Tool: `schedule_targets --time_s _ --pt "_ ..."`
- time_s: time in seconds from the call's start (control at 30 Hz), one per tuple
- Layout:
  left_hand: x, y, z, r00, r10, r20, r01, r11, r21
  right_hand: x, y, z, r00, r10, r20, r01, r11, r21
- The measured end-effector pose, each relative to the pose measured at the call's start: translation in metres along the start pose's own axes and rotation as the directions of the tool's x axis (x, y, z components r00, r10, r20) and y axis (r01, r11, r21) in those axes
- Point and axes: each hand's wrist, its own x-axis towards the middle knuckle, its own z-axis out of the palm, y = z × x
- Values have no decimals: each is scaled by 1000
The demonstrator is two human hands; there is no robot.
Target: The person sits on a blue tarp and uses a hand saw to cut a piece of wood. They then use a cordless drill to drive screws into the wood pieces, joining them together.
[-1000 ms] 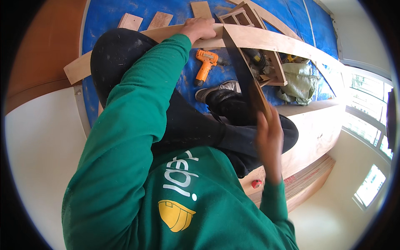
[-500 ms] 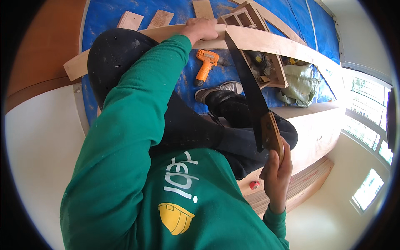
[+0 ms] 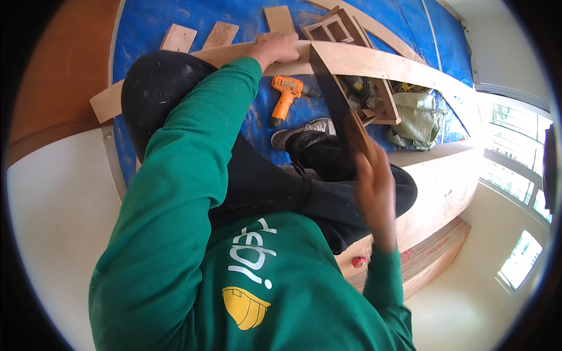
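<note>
My right hand (image 3: 376,182), a little blurred, is wrapped round the wooden handle of a handsaw (image 3: 331,93). The dark blade slants up and away, its far end on the edge of a long pale wooden board (image 3: 374,59). Just left of the blade, my left hand (image 3: 277,48) is closed over the board, gripping it from above; its fingertips are partly hidden. The board runs across in front of me, over my bent left knee (image 3: 161,88).
An orange cordless drill (image 3: 285,98) lies on the blue sheet (image 3: 257,126) by my shoe (image 3: 304,131). Beyond the board are several wood offcuts (image 3: 221,35). A wooden tool box (image 3: 383,99) and a greenish sack (image 3: 417,120) are at right. A small red object (image 3: 358,261) is beside me.
My right hand has pushed the handsaw up and away, so more of the blade reaches past the board's near edge. The left hand keeps its grip on the board.
</note>
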Motion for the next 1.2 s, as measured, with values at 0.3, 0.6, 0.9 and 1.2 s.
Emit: schedule_targets --time_s 0.3,0.6,0.9,1.2 --pt "0 8 -2 998 -51 25 51 999 1 105 29 69 976 -180 -123 178 984 -28" --pt "-2 7 -2 996 -50 80 52 998 -26 -4 16 2 999 35 -19 -34 998 48" --pt "9 3 2 994 -72 80 72 997 -3 117 22 81 958 -228 -172 221 974 -60" --pt "14 -2 10 990 -40 134 43 999 -17 -35 6 -15 995 101 -7 -101 995 10"
